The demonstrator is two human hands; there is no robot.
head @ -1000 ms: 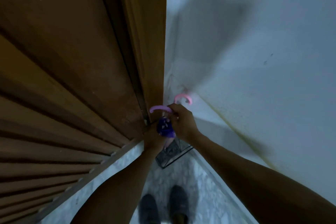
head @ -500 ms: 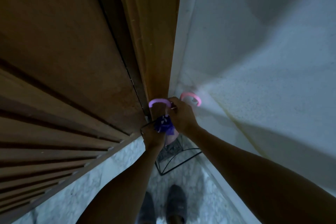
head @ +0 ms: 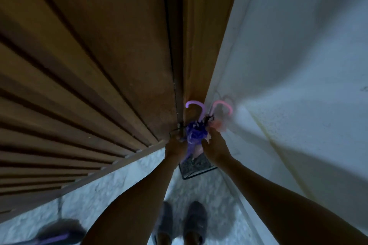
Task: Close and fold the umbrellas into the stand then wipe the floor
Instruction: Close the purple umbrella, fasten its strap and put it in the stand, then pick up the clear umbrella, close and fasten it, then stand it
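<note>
Both arms reached down into the corner between a brown wooden door (head: 103, 49) and a white wall (head: 298, 65). The left hand (head: 176, 148) sat at the rim of the black wire stand (head: 197, 171), beside the purple umbrella (head: 194, 134); whether its fingers gripped the rim or only rested there could not be told in the dim, blurred view. The right hand (head: 214, 145) lay against the folded fabric of the two umbrellas, fingers fairly straight and touching rather than wrapped round anything.

The purple umbrella stood closed in the stand, its lilac hooked handle (head: 196, 108) curving up against the door's edge. Just beside it, on the wall side, the pink umbrella (head: 217, 125) also stood in the stand, its pink hooked handle (head: 224, 106) near the wall.

The stand sat on the pale marbled floor (head: 111, 187) in the corner. Nearer, two grey shoes (head: 196, 223) pointed toward it. At the lower left lay a blurred dark object with a purple stripe (head: 57, 234). No writing or label was readable anywhere.
</note>
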